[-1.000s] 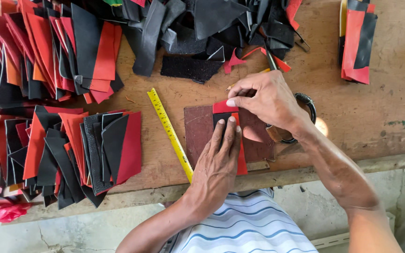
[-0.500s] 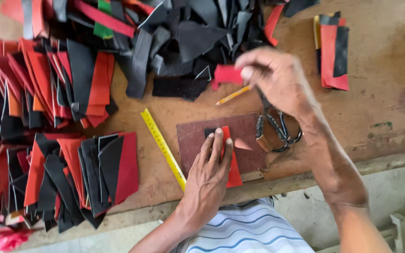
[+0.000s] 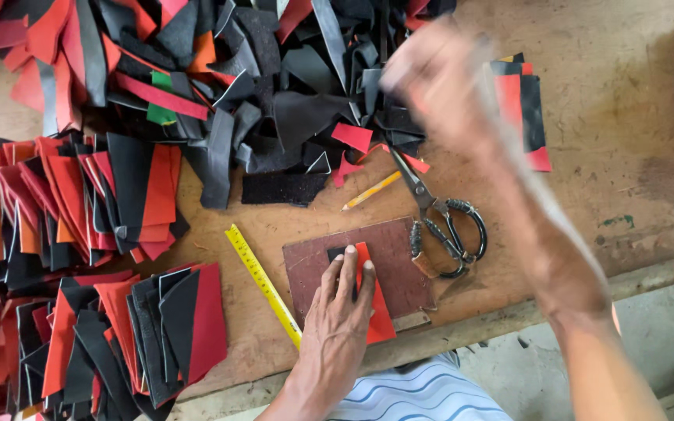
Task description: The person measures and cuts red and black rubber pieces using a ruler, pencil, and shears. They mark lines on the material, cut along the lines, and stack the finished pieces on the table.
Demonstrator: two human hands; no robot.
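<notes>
We see the left hand lying flat, fingers together and extended, pressing a red-and-black piece onto a brown board near the table's front edge. The piece sits on the board's left half, its red end passing the board's near edge. The right hand is raised above the scrap heap and blurred; we cannot tell whether it is spread or pinching anything. Scissors lie just right of the board, handles touching its edge, blades pointing away. A yellow pencil lies beyond the board, near the blades. A yellow tape runs diagonally left of the board. Stacks of red-and-black pieces lie at left, with a smaller stack beside the right forearm.
</notes>
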